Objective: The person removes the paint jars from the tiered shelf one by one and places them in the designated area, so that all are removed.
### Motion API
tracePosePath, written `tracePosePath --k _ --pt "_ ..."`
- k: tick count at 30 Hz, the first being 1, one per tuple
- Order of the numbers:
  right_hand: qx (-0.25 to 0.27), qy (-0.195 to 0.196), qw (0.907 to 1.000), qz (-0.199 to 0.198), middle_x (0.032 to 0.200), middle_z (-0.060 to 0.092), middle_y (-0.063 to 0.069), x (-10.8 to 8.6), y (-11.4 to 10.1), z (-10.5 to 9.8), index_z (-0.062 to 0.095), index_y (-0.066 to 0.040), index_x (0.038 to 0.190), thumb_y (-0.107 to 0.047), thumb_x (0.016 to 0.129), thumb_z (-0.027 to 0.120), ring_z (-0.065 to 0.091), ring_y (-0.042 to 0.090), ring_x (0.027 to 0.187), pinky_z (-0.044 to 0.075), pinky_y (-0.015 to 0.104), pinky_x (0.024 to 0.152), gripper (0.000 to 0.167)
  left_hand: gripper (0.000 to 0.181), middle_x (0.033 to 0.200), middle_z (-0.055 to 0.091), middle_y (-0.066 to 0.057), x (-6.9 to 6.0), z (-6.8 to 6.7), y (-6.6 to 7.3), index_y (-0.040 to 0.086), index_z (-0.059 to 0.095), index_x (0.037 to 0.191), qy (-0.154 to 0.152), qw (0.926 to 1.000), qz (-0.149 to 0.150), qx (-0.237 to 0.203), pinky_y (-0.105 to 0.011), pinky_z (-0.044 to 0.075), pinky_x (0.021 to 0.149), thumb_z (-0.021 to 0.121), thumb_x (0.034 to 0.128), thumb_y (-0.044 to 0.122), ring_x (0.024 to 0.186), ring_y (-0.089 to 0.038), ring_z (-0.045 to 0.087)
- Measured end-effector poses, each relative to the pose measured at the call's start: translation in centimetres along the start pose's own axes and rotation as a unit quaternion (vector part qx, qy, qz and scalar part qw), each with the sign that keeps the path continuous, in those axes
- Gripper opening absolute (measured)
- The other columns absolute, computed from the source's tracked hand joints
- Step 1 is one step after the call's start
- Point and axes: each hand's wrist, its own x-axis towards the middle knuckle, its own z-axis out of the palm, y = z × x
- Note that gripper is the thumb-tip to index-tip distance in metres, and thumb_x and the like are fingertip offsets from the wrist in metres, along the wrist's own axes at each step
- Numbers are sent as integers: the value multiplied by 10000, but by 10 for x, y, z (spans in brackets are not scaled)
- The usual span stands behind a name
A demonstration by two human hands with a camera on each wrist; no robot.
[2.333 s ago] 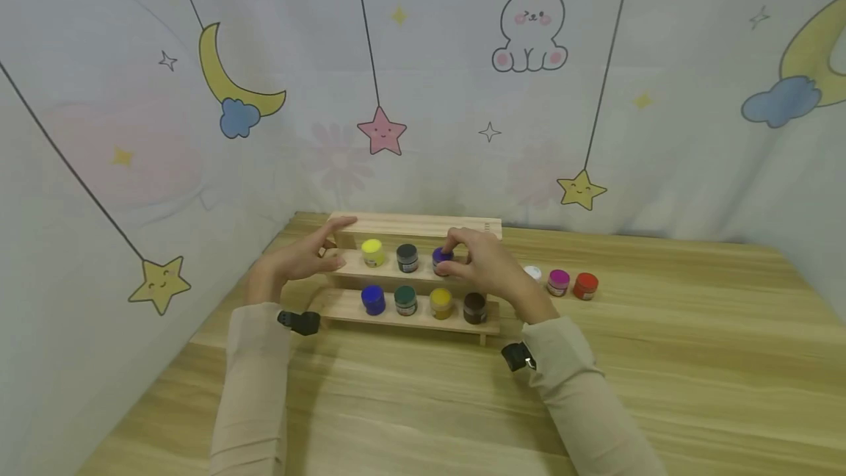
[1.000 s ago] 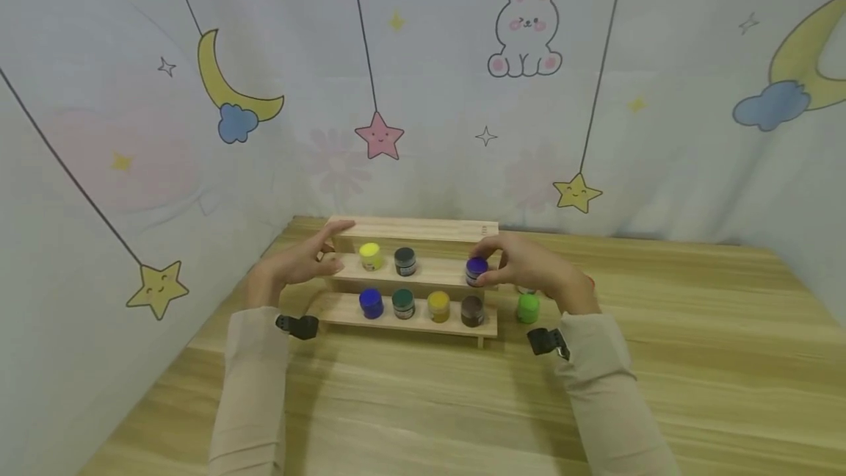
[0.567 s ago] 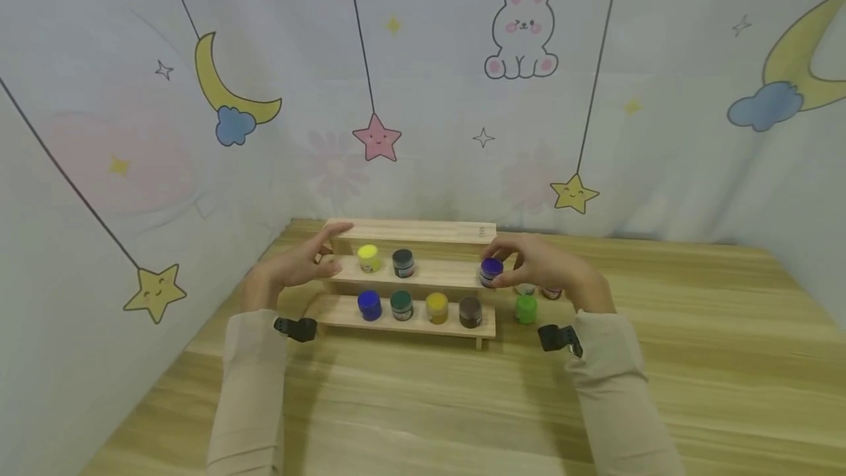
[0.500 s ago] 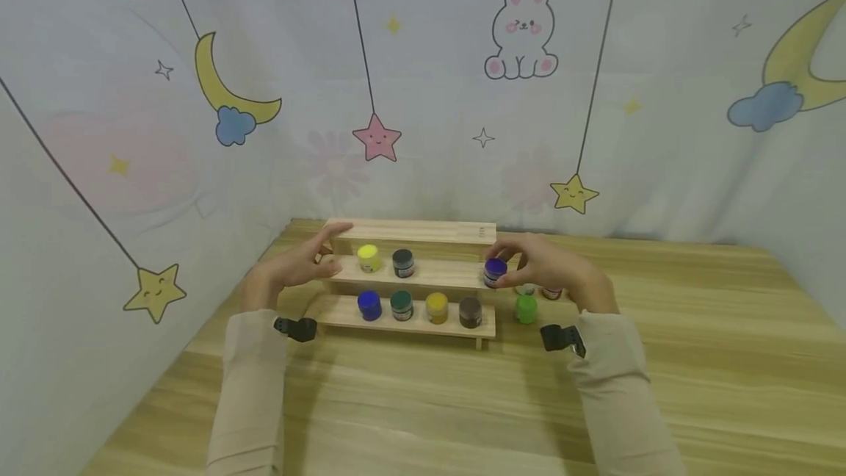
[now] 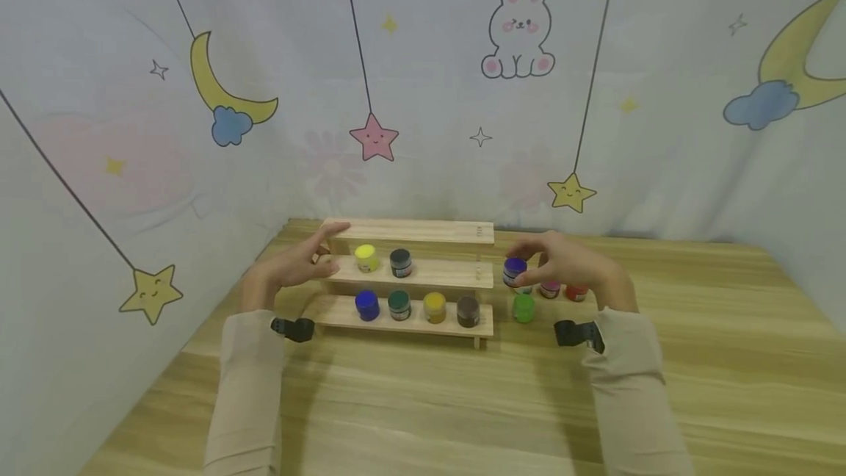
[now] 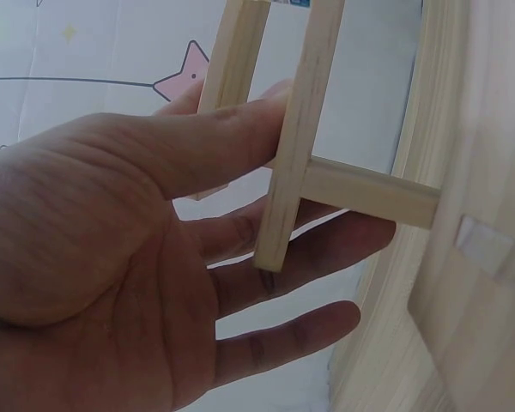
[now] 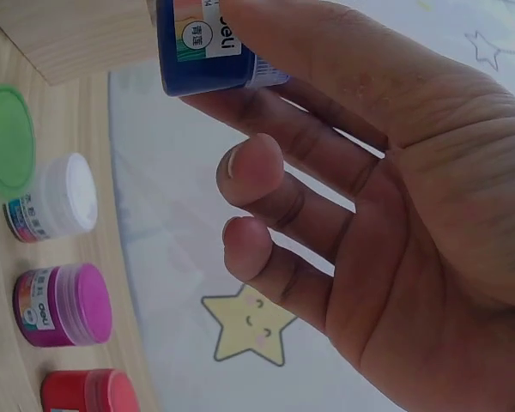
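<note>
My right hand pinches a purple paint jar between thumb and fingers, just right of the three-tier wooden rack. In the right wrist view that jar shows its label, and the other fingers are bent below it, apart from it. My left hand grips the rack's left end. Up close in the left wrist view, thumb and fingers sit around the rack's wooden pieces. On the middle tier stand a yellow jar and a black jar.
The lowest tier bears blue, dark green, ochre yellow and brown jars. Right of the rack stand light green, white, magenta and red jars on the wooden table. A patterned cloth hangs behind.
The purple jar has gone from the middle tier rightward past the rack's end, in my right hand. My left hand keeps its place on the rack.
</note>
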Motion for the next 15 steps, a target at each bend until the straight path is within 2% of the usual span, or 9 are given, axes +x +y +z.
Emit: tracePosePath --k 5,10,15 --pt "162 -17 9997 187 1136 688 76 -7 6 -4 647 -41 1259 -253 895 774 664 218 874 535 405 775 441 724 1597 135 -235 -1 0 0 196 132 1602 -2 10000 47 -16 -567 459 918 576 1031 191 1257 -442 422" --pt "601 -171 9967 526 1166 650 164 -15 11 -8 603 -30 1273 -186 894 772 655 267 784 549 468 641 444 725 1597 131 -236 -1 0 0 192 132 1602 -1 10000 70 -58 -576 454 923 578 1030 185 1261 -447 414" --pt "783 -323 9951 504 1012 669 164 -19 16 -10 583 -20 1259 -151 900 758 627 246 708 531 423 608 420 723 1602 116 -235 -1 -1 0 190 133 1602 -8 9999 110 -89 -582 451 930 576 1031 179 1271 -454 404"
